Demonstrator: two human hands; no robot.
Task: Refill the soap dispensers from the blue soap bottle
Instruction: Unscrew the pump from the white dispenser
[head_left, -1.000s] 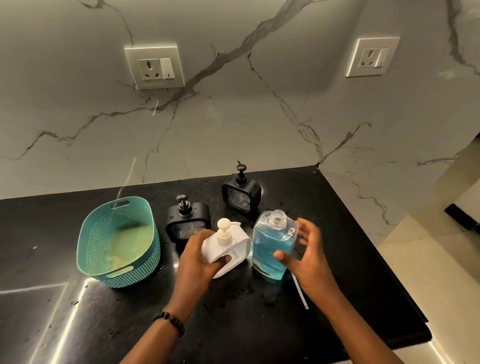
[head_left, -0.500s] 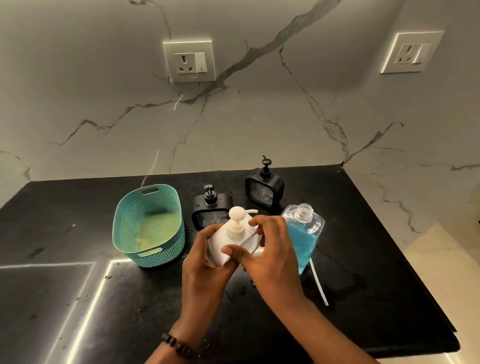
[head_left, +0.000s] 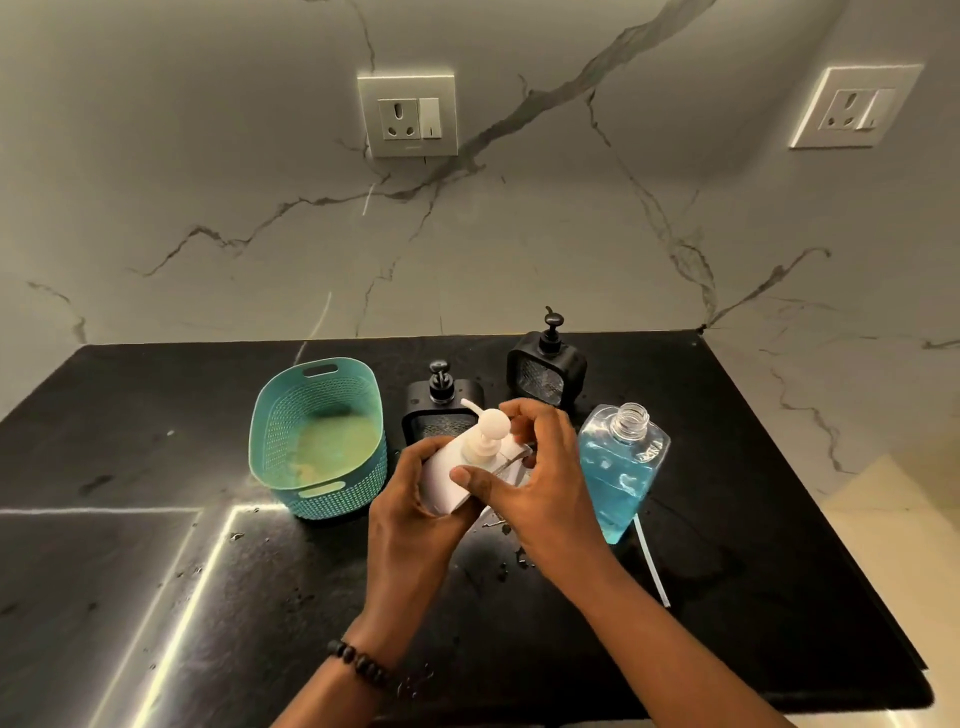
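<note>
Left hand grips the white dispenser; right hand, fingers curled on its pump, should unscrew it upright; blue soap bottle stands uncapped at three o'clock.

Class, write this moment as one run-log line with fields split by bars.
left hand: holds white dispenser | right hand: on its pump | blue bottle: uncapped, upright | black dispensers: untouched

A teal basket is sitting left on the black surface, two wall sockets showing on the far marble wall.
</note>
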